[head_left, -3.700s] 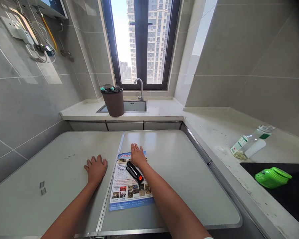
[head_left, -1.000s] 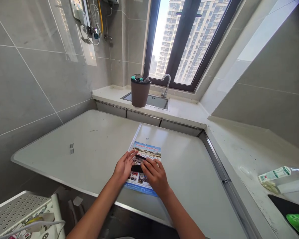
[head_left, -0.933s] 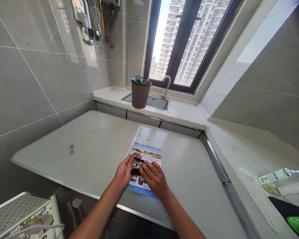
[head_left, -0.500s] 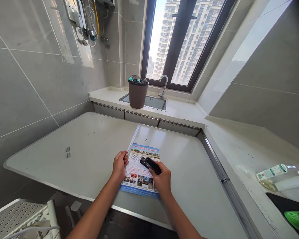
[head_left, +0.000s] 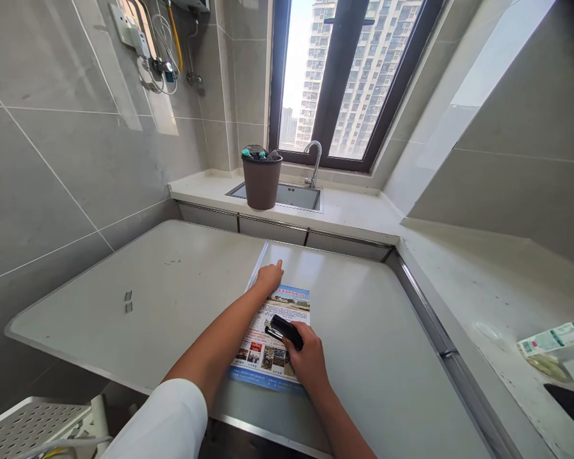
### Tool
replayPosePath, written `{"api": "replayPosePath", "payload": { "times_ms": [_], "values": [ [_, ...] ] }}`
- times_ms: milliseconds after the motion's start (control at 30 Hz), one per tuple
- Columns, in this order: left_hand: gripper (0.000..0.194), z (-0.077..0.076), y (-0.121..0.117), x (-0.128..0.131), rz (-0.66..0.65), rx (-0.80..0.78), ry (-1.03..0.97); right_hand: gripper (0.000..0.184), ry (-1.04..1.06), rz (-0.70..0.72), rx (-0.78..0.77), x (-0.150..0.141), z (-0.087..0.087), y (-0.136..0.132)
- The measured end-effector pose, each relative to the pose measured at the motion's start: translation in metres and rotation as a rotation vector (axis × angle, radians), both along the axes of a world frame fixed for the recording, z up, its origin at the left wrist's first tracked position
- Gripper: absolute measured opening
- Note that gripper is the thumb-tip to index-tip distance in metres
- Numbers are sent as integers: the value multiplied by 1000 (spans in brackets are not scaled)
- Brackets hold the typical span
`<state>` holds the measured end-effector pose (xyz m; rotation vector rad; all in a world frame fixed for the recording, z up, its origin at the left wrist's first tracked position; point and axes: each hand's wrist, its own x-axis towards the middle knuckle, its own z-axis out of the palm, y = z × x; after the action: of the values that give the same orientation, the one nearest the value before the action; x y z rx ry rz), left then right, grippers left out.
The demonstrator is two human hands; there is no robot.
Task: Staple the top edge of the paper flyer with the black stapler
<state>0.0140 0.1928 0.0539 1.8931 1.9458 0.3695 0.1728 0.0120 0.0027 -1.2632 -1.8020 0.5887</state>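
Observation:
My right hand (head_left: 309, 358) is wrapped round a black stapler (head_left: 287, 331), holding it over a colourful printed leaflet (head_left: 268, 377) on the table. The stapler's metal end points left. Stretched forward past the leaflet's top edge, my left hand (head_left: 270, 276) has its index finger extended at the tabletop and the other fingers partly bent. Its fingertip is where a small metallic bit lay; the hand now hides that bit. Two short strips of staples (head_left: 128, 302) lie on the left of the table.
The pale table (head_left: 363, 331) has a raised seam. Beyond it, a brown bin (head_left: 262, 183) stands by a sink (head_left: 299, 196) with a tap (head_left: 316, 162). A clear bottle (head_left: 557, 347) lies on the right counter. A white perforated rack (head_left: 33, 424) is at lower left.
My left hand has moved from the leaflet's left edge forward and right, beyond its top edge. The stapler in my right hand has shifted slightly down and left.

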Motion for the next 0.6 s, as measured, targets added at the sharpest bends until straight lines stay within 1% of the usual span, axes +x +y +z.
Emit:
{"api": "replayPosePath", "payload": {
  "times_ms": [67,167,267,367,400,467,533,567,600],
  "values": [
    [39,3,-2,1,-21,-19,7,26,6,2,14,1,-1,0],
    [38,9,-9,2,-23,-20,-60,26,6,7,21,3,-5,0],
    [35,19,-17,0,13,26,-202,29,-26,22,19,6,-10,2],
    [22,29,-34,-14,77,112,-389,33,-55,32,6,8,-15,3],
    [21,32,-46,-24,108,147,-457,36,-59,30,1,9,-17,3],
    [28,37,-79,-49,186,218,-584,41,-68,17,-10,11,-20,3],
    [37,44,-125,-82,266,293,-719,47,-85,-2,-19,13,-23,2],
    [38,47,-151,-100,299,358,-824,50,-95,-15,-27,14,-24,2],
    [34,51,-177,-119,321,496,-1159,52,-107,-23,-39,14,-25,1]
  ]
}}
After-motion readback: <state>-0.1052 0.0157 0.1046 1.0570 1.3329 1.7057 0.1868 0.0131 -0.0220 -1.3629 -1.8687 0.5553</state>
